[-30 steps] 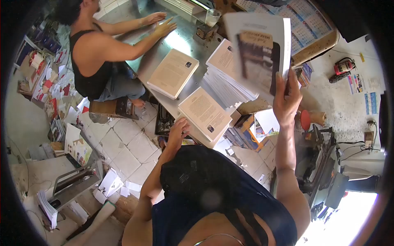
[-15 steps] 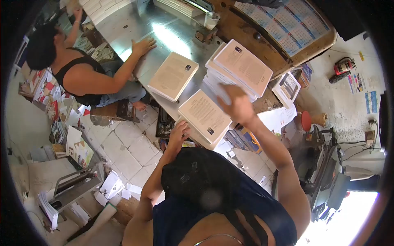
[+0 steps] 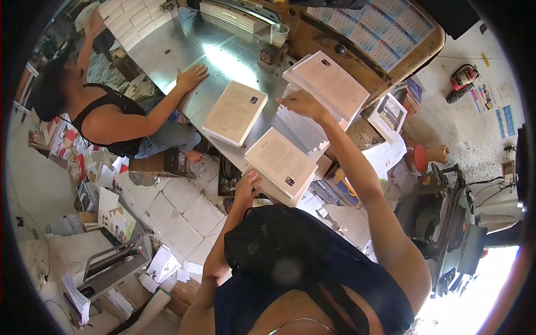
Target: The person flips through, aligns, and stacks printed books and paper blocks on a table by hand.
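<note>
resting the left hand (image 3: 247, 185), fingers loosely curled, against the near left edge of the cream rectangular stack of printed paper (image 3: 281, 162), on the near end of the shiny grey metal table (image 3: 162, 50); cannot tell of any firm grip there. reaching beyond that stack with the right hand (image 3: 304, 106), half open, fingers bent, nothing seen in its grasp, over the fanned pile of white paper sections (image 3: 298, 129); cannot tell of contact below. leaving the second cream printed stack (image 3: 234, 114) left of the right hand, near but apart, and the larger cream-topped paper stack (image 3: 338, 84) just to its right. compared with half a second ago, holding the right hand farther forward and slightly left, with the left in the same place. a second ago, lifting a white book with a dark cover photo in the right hand; now seeing the white book with a dark photo (image 3: 388, 113) lying beyond the larger stack, apart from both hands.
</note>
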A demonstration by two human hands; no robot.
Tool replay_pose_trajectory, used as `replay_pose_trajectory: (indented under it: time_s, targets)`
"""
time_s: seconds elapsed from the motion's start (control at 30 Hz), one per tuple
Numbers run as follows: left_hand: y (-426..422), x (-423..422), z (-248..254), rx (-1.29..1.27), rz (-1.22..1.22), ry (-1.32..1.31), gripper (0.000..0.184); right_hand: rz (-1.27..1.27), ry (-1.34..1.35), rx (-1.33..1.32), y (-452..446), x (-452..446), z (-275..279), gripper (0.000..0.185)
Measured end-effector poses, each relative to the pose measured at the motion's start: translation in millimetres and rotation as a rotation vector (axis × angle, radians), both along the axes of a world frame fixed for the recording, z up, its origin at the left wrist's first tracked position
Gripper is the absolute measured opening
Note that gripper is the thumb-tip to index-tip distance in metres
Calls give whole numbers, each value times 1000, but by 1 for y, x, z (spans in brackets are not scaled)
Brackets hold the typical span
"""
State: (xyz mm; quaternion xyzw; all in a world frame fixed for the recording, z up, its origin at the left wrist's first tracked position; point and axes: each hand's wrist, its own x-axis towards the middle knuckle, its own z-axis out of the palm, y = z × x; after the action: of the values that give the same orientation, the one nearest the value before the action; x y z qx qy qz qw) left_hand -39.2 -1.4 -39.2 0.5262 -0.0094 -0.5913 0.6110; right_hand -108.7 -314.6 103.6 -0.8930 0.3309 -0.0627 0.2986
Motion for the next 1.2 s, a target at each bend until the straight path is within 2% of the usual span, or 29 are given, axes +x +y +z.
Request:
replay_pose_trajectory:
  time_s: [0.07,0.17,0.27,0.33,0.43,0.53,0.63,0.7,0.73,0.83,0.9,0.93,1.03,1.17,1.2]
  targets:
    - [-1,-2,4,12,10,-5,46,9,-82,-59,15,-9,-14,66]
    - [-3,-4,4,35,2,-15,45,147,347,-109,40,-36,-45,75]
    - [-7,-4,6,52,-57,-77,45,115,435,53,54,-65,-82,82]
    - [-9,-7,32,103,-106,-164,45,72,329,105,59,-81,-113,82]
    - [-14,-5,22,87,-224,-248,49,-16,220,82,59,-94,-137,78]
    - [-16,0,28,96,-302,-256,48,-56,105,36,64,-96,-130,69]
    - [-15,2,-4,69,-285,-263,46,-58,10,60,86,-85,-54,56]
    - [-9,-3,-2,25,-160,-187,51,-20,-57,20,104,-81,2,46]
    - [-8,-4,-1,5,-93,-146,54,-40,-230,-68,110,-85,13,40]
    - [-11,-3,-4,61,-59,-102,57,-494,-776,112,112,-86,47,37]
    - [-11,-5,-6,64,-57,-118,58,-519,-1368,294,108,-68,74,38]
    - [-12,-5,-7,62,-57,-128,58,-522,-1458,461,103,-64,85,41]
    - [-16,-6,5,108,-80,-156,58,-573,-1364,678,90,-57,84,40]
    - [-15,-1,0,115,-112,-142,50,-884,-1340,962,60,-44,36,41]
    - [-15,-1,4,112,-122,-147,50,-874,-1308,1010,55,-43,28,42]
